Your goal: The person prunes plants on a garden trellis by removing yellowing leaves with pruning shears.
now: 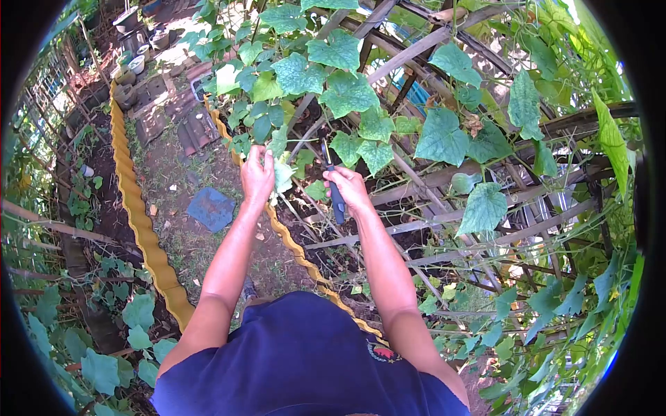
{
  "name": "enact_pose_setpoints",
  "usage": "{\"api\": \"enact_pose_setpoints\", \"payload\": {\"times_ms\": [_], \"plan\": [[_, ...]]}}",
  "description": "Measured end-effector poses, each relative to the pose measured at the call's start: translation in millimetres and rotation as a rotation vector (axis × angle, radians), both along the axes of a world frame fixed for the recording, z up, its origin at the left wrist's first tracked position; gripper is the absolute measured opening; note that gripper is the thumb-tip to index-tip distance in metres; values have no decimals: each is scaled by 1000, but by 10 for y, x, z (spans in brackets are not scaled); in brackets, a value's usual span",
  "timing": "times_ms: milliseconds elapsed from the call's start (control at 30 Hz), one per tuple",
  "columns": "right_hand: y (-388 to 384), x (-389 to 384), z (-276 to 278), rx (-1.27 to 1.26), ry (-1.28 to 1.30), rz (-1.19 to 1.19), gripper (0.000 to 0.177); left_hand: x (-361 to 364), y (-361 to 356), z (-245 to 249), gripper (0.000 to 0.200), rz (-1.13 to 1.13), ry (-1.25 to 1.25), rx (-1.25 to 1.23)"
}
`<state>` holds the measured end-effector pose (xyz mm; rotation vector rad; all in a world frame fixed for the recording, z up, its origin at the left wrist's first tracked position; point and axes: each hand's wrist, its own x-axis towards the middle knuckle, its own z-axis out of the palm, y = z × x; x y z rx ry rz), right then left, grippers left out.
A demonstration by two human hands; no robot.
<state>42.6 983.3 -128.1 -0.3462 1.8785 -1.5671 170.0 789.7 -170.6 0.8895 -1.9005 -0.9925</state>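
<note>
My right hand (350,188) is wrapped round a pair of pruning shears (337,202) with dark blue handles. Its metal tip points up, away from me, near a thin vine stem and several green leaves. To the left, my left hand (258,172) is closed, fingers pinched at a pale green leaf (283,175) on the climbing vine (350,93). The exact spot that the fingers grip is partly hidden. A short gap separates the shears from the left hand.
A lattice of wooden and bamboo poles (430,184) carries the vines on the right. Wavy yellow edging (142,225) borders the dirt path on both sides. A flat blue-grey slab (211,209) lies on the path. Pots (136,65) and roof tiles (193,132) are farther off.
</note>
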Motion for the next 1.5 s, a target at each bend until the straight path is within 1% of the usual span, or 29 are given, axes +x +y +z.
{"api": "enact_pose_setpoints", "payload": {"times_ms": [33,133,167,200,233,267,300,367,400,433,467,500,533,600,667,733,833,900,1000,1067,1167,1267,1300,1333,1367,1400,1433,1467,1500], "plan": [[86,73,-3,16,-38,11,30,68,-19,-73,24,21,-10,38],[493,230,-469,-20,-128,64,32,426,-122,-447,28,100,-95,133],[666,346,-532,26,-138,87,32,575,-189,-659,32,139,-209,213],[833,482,-518,136,-155,85,32,751,-226,-885,36,131,-257,275],[1044,557,-816,177,-221,75,35,924,-211,-1039,39,125,-382,337],[1250,693,-998,180,-270,31,38,1078,-215,-1335,39,91,-477,356],[1446,783,-1049,291,-337,83,41,1187,-181,-1595,39,57,-570,375],[1915,1014,-1543,352,-415,20,51,1267,33,-1706,39,-62,-672,386],[2123,1097,-1646,371,-466,54,45,1224,146,-1718,40,-119,-725,381],[2238,1274,-1579,403,-442,-87,31,1108,259,-1677,39,-185,-740,334],[2464,1348,-1774,395,-493,-46,24,940,383,-1570,39,-252,-754,287],[2670,1439,-1980,382,-510,-44,26,734,497,-1373,39,-321,-735,265],[2820,1532,-2055,372,-571,-67,30,482,590,-1134,38,-391,-714,243],[2967,1729,-1890,406,-585,-218,33,-76,673,-802,38,-477,-672,210],[3174,1865,-1923,393,-646,-292,33,-812,510,-867,39,-513,-687,171],[3294,1988,-1835,385,-667,-387,33,-1564,329,-956,42,-452,-541,170],[3558,2208,-1930,337,-693,-473,33,-2427,259,-800,42,-351,-379,182],[3674,2334,-1956,313,-727,-534,29,-2744,307,-679,42,-310,-348,197],[3751,2462,-1909,335,-754,-593,29,-2838,481,-703,42,-284,-337,220],[3674,2507,-1783,376,-716,-608,33,-2740,603,-754,42,-289,-316,230],[3617,2478,-1786,392,-713,-575,32,-2544,729,-845,43,-332,-275,257],[3404,2308,-1739,458,-638,-465,32,-2059,819,-1243,43,-443,-231,339],[3300,2227,-1692,481,-608,-423,32,-1818,857,-1581,43,-511,-223,419],[3180,2148,-1652,475,-594,-395,32,-1530,868,-2023,40,-639,-199,551],[3059,2062,-1617,470,-583,-369,33,-994,930,-1909,34,-682,-263,803],[2941,1986,-1601,466,-572,-339,33,-539,981,-2340,25,-749,-177,904],[2843,1918,-1648,466,-593,-324,33,25,1002,-2468,18,-746,-321,923],[2746,1854,-1717,467,-614,-312,33,596,931,-2857,29,-981,-511,510],[2657,1794,-1787,404,-630,-248,25,1141,843,-3034,34,-1154,-758,422]]}}
